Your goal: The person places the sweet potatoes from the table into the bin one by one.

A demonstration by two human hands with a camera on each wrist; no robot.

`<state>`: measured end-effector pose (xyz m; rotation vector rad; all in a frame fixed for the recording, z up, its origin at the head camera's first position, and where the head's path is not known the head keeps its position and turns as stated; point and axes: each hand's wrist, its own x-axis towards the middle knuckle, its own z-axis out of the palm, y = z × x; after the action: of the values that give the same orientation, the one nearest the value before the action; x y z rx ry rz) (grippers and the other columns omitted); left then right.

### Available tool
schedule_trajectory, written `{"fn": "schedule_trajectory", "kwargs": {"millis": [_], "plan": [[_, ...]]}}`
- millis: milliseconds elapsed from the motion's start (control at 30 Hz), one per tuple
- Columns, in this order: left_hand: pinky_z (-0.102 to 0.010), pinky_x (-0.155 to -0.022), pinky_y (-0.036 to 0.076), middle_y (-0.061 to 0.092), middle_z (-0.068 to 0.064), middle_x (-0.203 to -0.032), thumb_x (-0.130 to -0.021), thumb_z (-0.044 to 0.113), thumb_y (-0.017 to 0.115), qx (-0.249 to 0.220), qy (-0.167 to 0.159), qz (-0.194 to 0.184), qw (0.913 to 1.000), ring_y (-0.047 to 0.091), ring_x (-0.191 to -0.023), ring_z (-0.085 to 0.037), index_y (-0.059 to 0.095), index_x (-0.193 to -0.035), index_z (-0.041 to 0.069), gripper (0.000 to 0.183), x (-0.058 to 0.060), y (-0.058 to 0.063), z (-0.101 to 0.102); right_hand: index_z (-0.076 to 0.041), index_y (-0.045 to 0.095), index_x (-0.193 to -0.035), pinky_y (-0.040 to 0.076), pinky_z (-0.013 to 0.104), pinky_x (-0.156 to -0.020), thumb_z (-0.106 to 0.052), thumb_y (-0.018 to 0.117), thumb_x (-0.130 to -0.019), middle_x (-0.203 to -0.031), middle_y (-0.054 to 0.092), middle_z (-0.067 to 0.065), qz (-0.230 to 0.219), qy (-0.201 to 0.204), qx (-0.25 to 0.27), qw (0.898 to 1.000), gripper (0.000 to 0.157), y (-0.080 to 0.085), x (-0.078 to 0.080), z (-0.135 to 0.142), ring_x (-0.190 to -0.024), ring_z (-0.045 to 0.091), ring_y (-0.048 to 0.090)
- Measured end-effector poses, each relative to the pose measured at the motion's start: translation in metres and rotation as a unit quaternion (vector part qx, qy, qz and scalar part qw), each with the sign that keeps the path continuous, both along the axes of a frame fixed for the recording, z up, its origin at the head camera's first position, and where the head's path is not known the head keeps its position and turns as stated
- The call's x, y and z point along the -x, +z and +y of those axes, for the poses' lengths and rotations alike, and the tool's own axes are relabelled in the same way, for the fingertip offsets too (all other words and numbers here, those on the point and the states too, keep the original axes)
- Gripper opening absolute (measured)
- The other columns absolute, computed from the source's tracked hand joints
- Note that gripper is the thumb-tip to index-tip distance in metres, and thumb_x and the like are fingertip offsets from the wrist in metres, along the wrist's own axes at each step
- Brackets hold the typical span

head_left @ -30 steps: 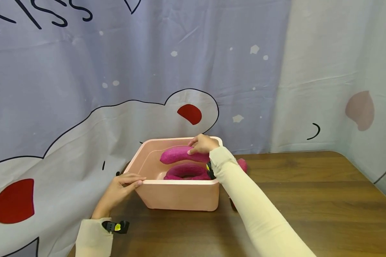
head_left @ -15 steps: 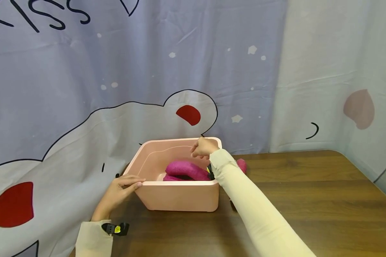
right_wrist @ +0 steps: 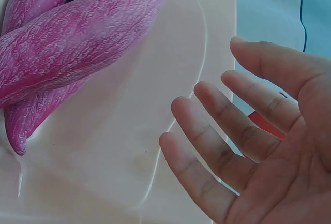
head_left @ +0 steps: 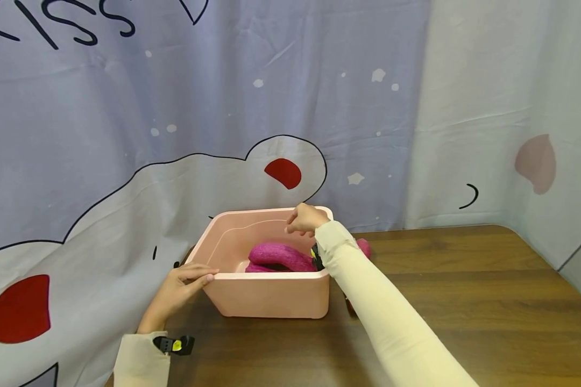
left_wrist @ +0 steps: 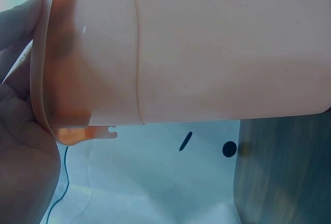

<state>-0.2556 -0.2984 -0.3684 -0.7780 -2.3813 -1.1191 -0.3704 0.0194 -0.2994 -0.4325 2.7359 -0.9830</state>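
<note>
Okay, right hand (head_left: pixel 307 219) first: it holds nothing, fingers loose and spread wide, thumb apart, over the far right part of a pink bin (head_left: pixel 276 295). Below that hand, a bit to its left and clear of the fingertips, a curved upper purple piece (right_wrist: pixel 77 38) lies in the bin, wrinkled skin, across a lower purple piece (right_wrist: pixel 28 118); the two touch. From the head view the right wrist hides one end of the upper piece.

Left hand (head_left: pixel 181 290) rests on the bin's near left rim corner, thumb and fingers fairly straight (can't tell how far the hidden fingertips reach inside). Both purple pieces sit well to the right of it. Just behind the left hand, at its wrist, a black band (head_left: pixel 174 344) with a yellow spot. Right of the right wrist, a pinkish object (head_left: pixel 365 248) shows past the sleeve, mostly covered. Brown table (head_left: pixel 465 295) under everything; printed curtain (head_left: pixel 368 123) beyond both hands.
</note>
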Motion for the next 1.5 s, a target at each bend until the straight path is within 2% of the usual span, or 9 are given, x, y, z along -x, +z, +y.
{"fn": "schedule_trajectory", "kwargs": {"millis": [200, 300, 467, 500, 733, 967, 1100, 1233, 1500], "plan": [[-0.008, -0.086, 0.043, 0.073, -0.008, -0.098, -0.084, 0.001, 0.07, 0.0, 0.0, -0.01, 1.0, 0.06, -0.097, 0.005, 0.075, -0.1, 0.003, 0.017, 0.0, 0.0, 0.0, -0.009, 0.065, -0.123, 0.057, 0.042, -0.079, -0.025, 0.07, -0.087, -0.116, 0.068, 0.011, -0.003, 0.0, 0.0, 1.0, 0.04, 0.007, -0.003, 0.001, -0.099, 0.028, 0.068], [-0.008, -0.086, 0.043, 0.073, -0.011, -0.097, -0.084, -0.001, 0.069, 0.006, -0.002, -0.003, 1.0, 0.06, -0.096, 0.004, 0.075, -0.099, 0.0, 0.016, -0.003, 0.004, 0.003, -0.007, 0.065, -0.124, 0.056, 0.043, -0.081, -0.025, 0.069, -0.088, -0.119, 0.066, 0.013, -0.008, 0.0, 0.011, 1.0, 0.04, 0.009, -0.002, 0.002, -0.102, 0.03, 0.067], [-0.008, -0.086, 0.043, 0.073, -0.012, -0.097, -0.084, -0.002, 0.069, 0.006, -0.001, -0.004, 1.0, 0.059, -0.096, 0.005, 0.075, -0.099, 0.0, 0.016, -0.003, 0.005, 0.003, -0.005, 0.063, -0.124, 0.056, 0.045, -0.082, -0.023, 0.069, -0.088, -0.124, 0.063, 0.014, -0.017, -0.001, 0.035, 0.999, 0.041, 0.012, -0.001, 0.002, -0.104, 0.033, 0.066], [-0.008, -0.086, 0.043, 0.073, -0.012, -0.097, -0.084, -0.001, 0.069, 0.004, -0.002, -0.003, 1.0, 0.059, -0.097, 0.006, 0.075, -0.1, 0.001, 0.016, -0.001, 0.002, 0.001, -0.005, 0.063, -0.125, 0.056, 0.044, -0.081, -0.023, 0.069, -0.088, -0.124, 0.064, 0.014, -0.017, -0.002, 0.038, 0.999, 0.041, 0.013, -0.001, 0.002, -0.103, 0.032, 0.066], [-0.007, -0.086, 0.042, 0.073, -0.01, -0.098, -0.084, 0.0, 0.07, 0.0, 0.003, -0.005, 1.0, 0.058, -0.097, 0.007, 0.076, -0.099, 0.002, 0.016, 0.0, 0.003, 0.001, -0.005, 0.062, -0.126, 0.055, 0.035, -0.069, -0.024, 0.07, -0.086, -0.124, 0.064, 0.013, -0.015, -0.008, 0.051, 0.999, 0.044, 0.019, -0.001, 0.005, -0.098, 0.03, 0.067], [-0.007, -0.087, 0.041, 0.073, -0.013, -0.098, -0.084, 0.0, 0.07, 0.004, 0.001, -0.006, 1.0, 0.058, -0.098, 0.007, 0.075, -0.1, 0.0, 0.017, -0.003, 0.004, 0.002, -0.004, 0.061, -0.127, 0.056, 0.043, -0.08, -0.024, 0.068, -0.088, -0.126, 0.063, 0.015, -0.012, -0.006, 0.058, 0.998, 0.044, 0.027, -0.003, 0.011, -0.102, 0.031, 0.066], [-0.007, -0.087, 0.041, 0.073, -0.014, -0.098, -0.084, 0.0, 0.07, 0.003, 0.003, -0.008, 1.0, 0.058, -0.098, 0.007, 0.075, -0.1, -0.001, 0.016, -0.003, 0.004, 0.002, -0.004, 0.061, -0.128, 0.056, 0.04, -0.078, -0.025, 0.068, -0.089, -0.128, 0.062, 0.014, -0.011, -0.008, 0.055, 0.998, 0.045, 0.033, -0.006, 0.017, -0.106, 0.033, 0.065], [-0.007, -0.087, 0.042, 0.073, -0.012, -0.098, -0.085, 0.001, 0.07, 0.006, 0.006, -0.012, 0.9999, 0.059, -0.097, 0.006, 0.075, -0.1, -0.001, 0.016, -0.001, 0.003, 0.001, -0.006, 0.062, -0.127, 0.056, 0.04, -0.079, -0.025, 0.068, -0.088, -0.127, 0.062, 0.013, -0.007, -0.02, 0.051, 0.998, 0.044, 0.037, -0.007, 0.026, -0.105, 0.032, 0.065], [-0.007, -0.086, 0.042, 0.073, -0.01, -0.098, -0.085, 0.001, 0.07, 0.008, 0.006, -0.011, 0.9999, 0.058, -0.097, 0.007, 0.075, -0.1, 0.001, 0.016, 0.0, 0.002, 0.0, -0.006, 0.061, -0.126, 0.053, 0.048, -0.088, -0.025, 0.068, -0.087, -0.127, 0.061, 0.016, -0.008, -0.045, 0.058, 0.997, 0.044, 0.043, -0.008, 0.043, -0.106, 0.034, 0.064]]}}
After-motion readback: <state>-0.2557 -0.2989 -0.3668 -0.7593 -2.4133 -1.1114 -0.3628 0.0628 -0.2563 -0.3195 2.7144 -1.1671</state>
